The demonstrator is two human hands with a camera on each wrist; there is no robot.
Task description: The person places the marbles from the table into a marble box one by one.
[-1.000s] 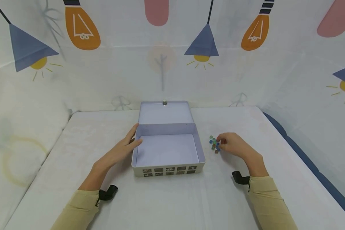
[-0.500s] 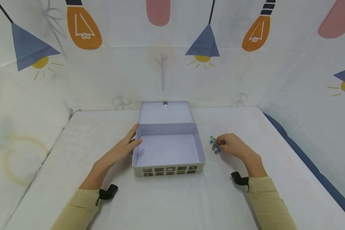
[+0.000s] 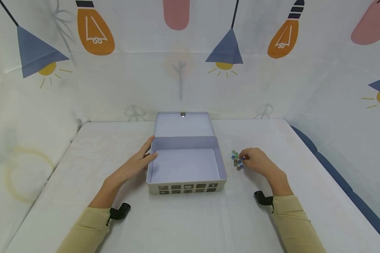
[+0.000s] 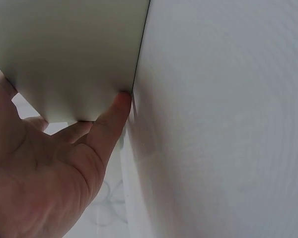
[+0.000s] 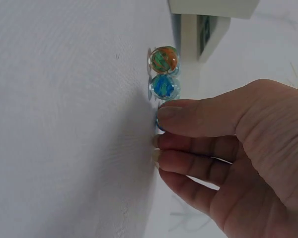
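Marbles [image 3: 235, 161]: small glass cluster, blue/green/brown, on the desk [image 3: 183, 225], just left of the right hand's fingertips.
Marble in grip: blue marble [image 3: 244, 158], between thumb and fingers of right hand [image 3: 258, 162]; mostly hidden by the thumb in right wrist view.
Right hand state: fingers curled, pinching that blue marble low at the desk surface; gap between thumb and index very small.
Nearest to right thumb: second blue marble [image 5: 165, 86] just beside it, orange-green marble [image 5: 164, 60] next past that.
Room, right hand: narrow strip of desk between marbles and box wall on its left; wide stretch of desk to its right, out to the edge, with dark blue strip [image 3: 306, 140] beyond.
Box [image 3: 152, 189]: left of the right hand, past the marbles; right of the left hand; raised rim all round, inside floor visible.
Left hand [image 3: 134, 166]: on box's left side near far corner, fingers mostly straight and spread, thumb tip at the rim, a fingertip on the outer wall near the desk.
Lid [image 3: 183, 125]: swung back, ahead of both hands; metal clasp [image 3: 183, 114] at its top edge.
Backdrop [image 3: 139, 84]: printed cloth, beyond the desk's far edge, ahead of both hands.
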